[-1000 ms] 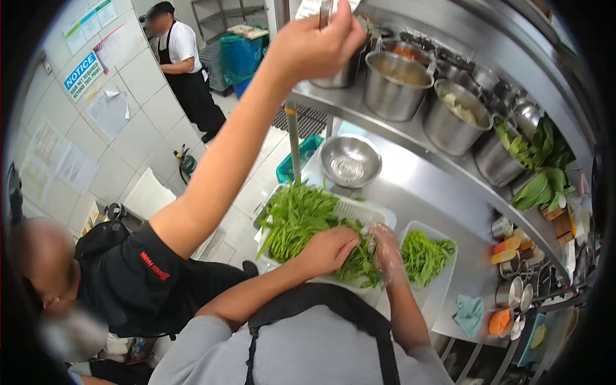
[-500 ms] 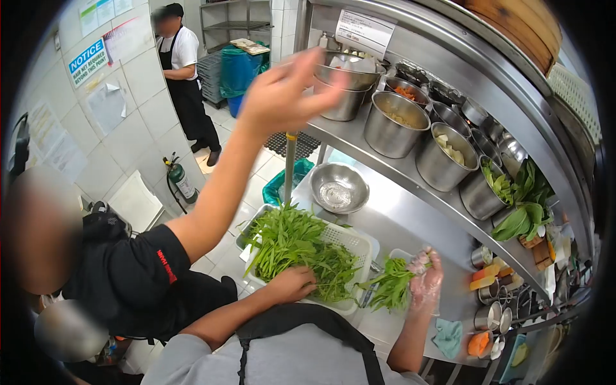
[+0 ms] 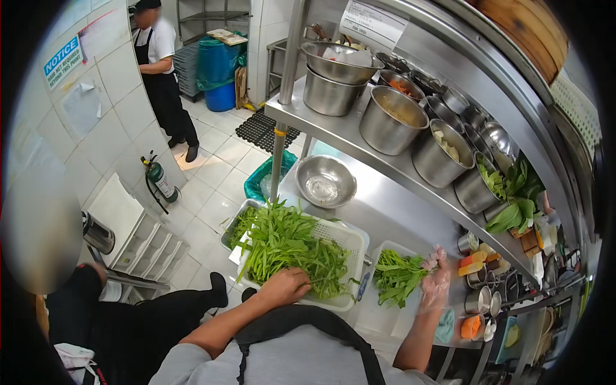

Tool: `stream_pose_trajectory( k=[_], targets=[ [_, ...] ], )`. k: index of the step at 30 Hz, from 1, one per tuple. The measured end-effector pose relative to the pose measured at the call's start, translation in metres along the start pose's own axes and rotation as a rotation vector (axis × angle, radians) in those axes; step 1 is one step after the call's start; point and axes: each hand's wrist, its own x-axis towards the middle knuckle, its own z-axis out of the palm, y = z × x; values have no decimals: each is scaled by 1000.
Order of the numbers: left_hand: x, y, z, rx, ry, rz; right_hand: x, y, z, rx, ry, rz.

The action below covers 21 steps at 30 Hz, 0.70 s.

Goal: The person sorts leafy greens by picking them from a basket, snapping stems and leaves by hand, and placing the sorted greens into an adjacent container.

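Observation:
My left hand [image 3: 285, 286] rests at the near edge of a heap of long-stemmed leafy greens [image 3: 276, 237], its fingers curled in on some of the stems. That heap fills much of a white perforated basket [image 3: 357, 253]. On the right, my right hand [image 3: 437, 277], in a clear plastic glove, is closed around the stem end of a bunch of leafy greens [image 3: 396, 277]. The bunch's leaves point left, over a pale rectangular tub [image 3: 372, 319]. Between basket and tub lies a narrow blue-and-white object [image 3: 366, 280], partly hidden.
A steel bowl [image 3: 326, 181] sits on the counter behind the basket. Above runs a shelf with several steel pots [image 3: 393, 122]. A teal cloth [image 3: 445, 325] lies right of my gloved hand. Another person [image 3: 154, 51] stands far left; someone's dark-clothed legs [image 3: 154, 314] are close at left.
The nearby person's raised arm has left the space before the shelf. My right hand's bunch is now over the tub, slightly right and higher in view. My left hand stays at the heap.

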Motion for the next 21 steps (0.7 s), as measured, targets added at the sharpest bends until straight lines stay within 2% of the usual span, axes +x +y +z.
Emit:
stream_pose_trajectory(
  k=[2,3,4,6,8,9,11,14,17,20,21],
  targets=[
    [1,-2,2,2,-4,-5,18,3,-33,-84,-113,-45],
    [-1,-5,3,5,-20,-8,18,-1,-35,-160,-98,-99],
    [-1,-8,2,29,-3,7,13,-9,-32,-241,-57,-148],
    [1,-13,9,44,-1,19,10,-25,-27,-192,24,-149],
    [-1,-10,12,5,2,-21,-4,-42,-17,-236,247,-209],
    [2,-2,8,-21,29,-51,-5,-51,-32,-227,117,-239],
    [0,8,6,-20,11,-63,7,-57,-53,-201,216,-273],
    [7,12,4,28,30,-56,17,-26,-72,-706,123,-624],
    [9,17,4,71,31,-64,8,3,-54,-1221,120,-630],
    [9,17,6,101,20,-81,14,19,-43,-1765,4,-1154],
    [9,16,7,113,16,-84,21,26,-45,-1750,-40,-1104]
  ],
)
